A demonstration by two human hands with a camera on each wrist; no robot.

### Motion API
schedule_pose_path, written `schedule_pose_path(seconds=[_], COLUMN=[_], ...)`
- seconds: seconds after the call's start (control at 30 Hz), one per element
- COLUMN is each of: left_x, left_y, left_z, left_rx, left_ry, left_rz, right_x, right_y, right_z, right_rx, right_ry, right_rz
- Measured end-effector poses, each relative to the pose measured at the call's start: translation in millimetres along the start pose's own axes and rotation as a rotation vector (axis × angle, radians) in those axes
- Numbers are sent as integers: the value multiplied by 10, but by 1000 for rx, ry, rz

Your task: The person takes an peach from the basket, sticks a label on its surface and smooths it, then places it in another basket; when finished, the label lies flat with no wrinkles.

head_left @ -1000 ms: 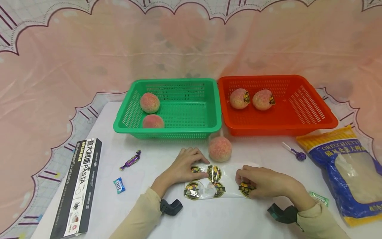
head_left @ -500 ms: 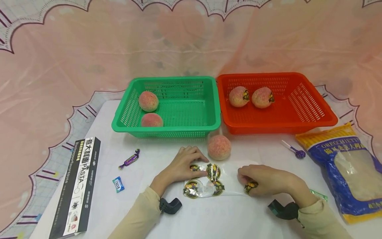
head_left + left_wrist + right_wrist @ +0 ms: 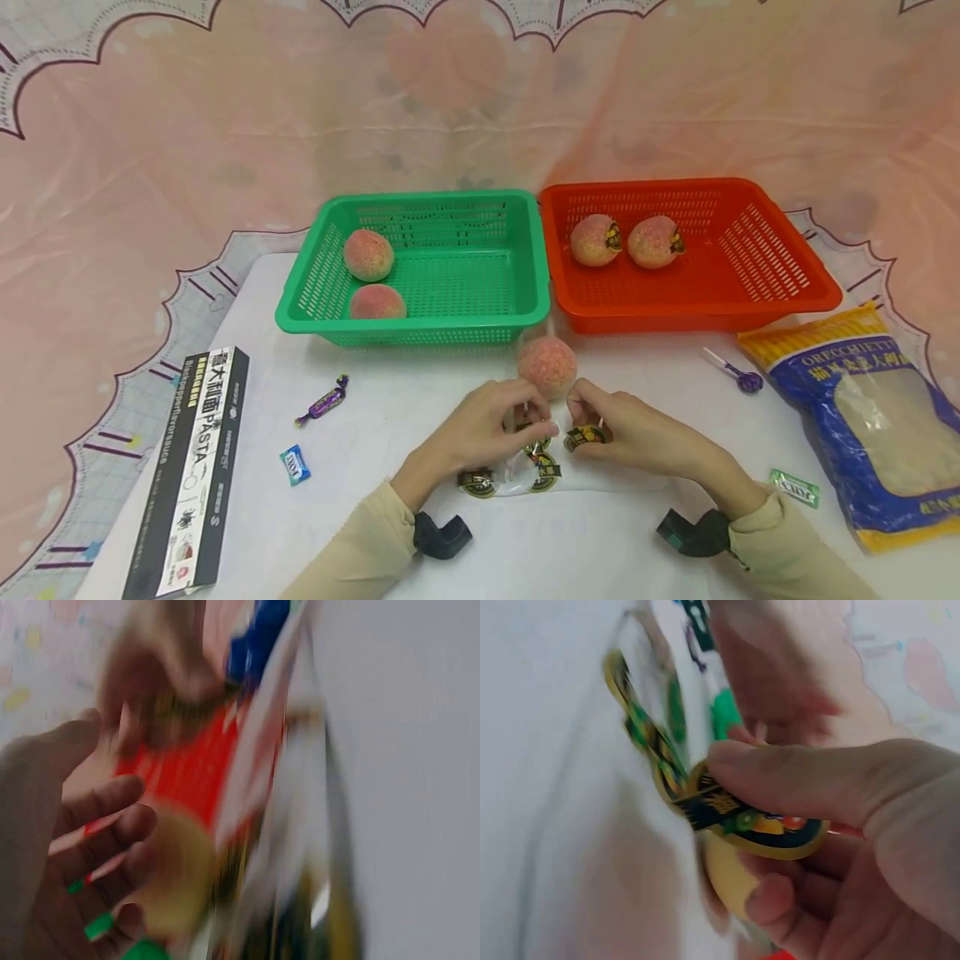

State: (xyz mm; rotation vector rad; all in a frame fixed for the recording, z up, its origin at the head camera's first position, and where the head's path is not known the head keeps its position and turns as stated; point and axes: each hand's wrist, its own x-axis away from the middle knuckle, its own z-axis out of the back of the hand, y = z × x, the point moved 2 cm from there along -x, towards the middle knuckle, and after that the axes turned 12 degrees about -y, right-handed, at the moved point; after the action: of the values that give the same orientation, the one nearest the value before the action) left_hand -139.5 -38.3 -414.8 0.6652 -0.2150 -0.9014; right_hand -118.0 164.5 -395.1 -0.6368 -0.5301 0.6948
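My right hand (image 3: 641, 433) pinches a round black-and-gold fruit sticker (image 3: 761, 825) between thumb and fingers. In the head view that sticker is just right of my left hand (image 3: 480, 425), whose fingers are loosely bent with nothing visible between them. Under both hands lies a clear sheet of stickers (image 3: 517, 479), partly covered by the left hand. A loose peach (image 3: 548, 365) stands on the table just beyond the fingertips. The left wrist view is blurred; it shows the left thumb and fingers apart, with the right hand opposite.
Behind stand a green basket (image 3: 412, 327) with two plain peaches (image 3: 368, 255) and a red basket (image 3: 697, 319) with two stickered peaches (image 3: 596, 240). A pasta box (image 3: 191, 475) lies left, an orecchiette bag (image 3: 877, 417) right. Wrapped candies (image 3: 322, 403) and a lollipop (image 3: 748, 382) lie around.
My right hand has lifted a sticker off the sheet's right part and moved left. The left hand has come up slightly and to the right, so the two hands are close together.
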Motion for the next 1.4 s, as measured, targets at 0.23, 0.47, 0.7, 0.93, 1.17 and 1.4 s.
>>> schedule_pose_path(seconds=[0.23,0.47,0.7,0.93,1.17,1.4], left_x=[-72,-64,-61,-101,-107,-105], left_y=[198,74,161,-16,-67,-105], left_z=[-126,-84,36,-55,-66,-46], left_rx=[254,564,703,491,251,125], left_ry=[37,166,230,374,434,426], left_rz=[36,234,287,354,341,372], right_x=[-34,-32,-129,-211,-262,-285], right_y=[-81,-84,104,152,114,108], right_z=[-17,98,52,33,46,33], right_rx=[-64,-209,-265,-318,-194,-171], right_ry=[110,174,241,370,519,526], right_rz=[54,-43,-87,-78,-73,0])
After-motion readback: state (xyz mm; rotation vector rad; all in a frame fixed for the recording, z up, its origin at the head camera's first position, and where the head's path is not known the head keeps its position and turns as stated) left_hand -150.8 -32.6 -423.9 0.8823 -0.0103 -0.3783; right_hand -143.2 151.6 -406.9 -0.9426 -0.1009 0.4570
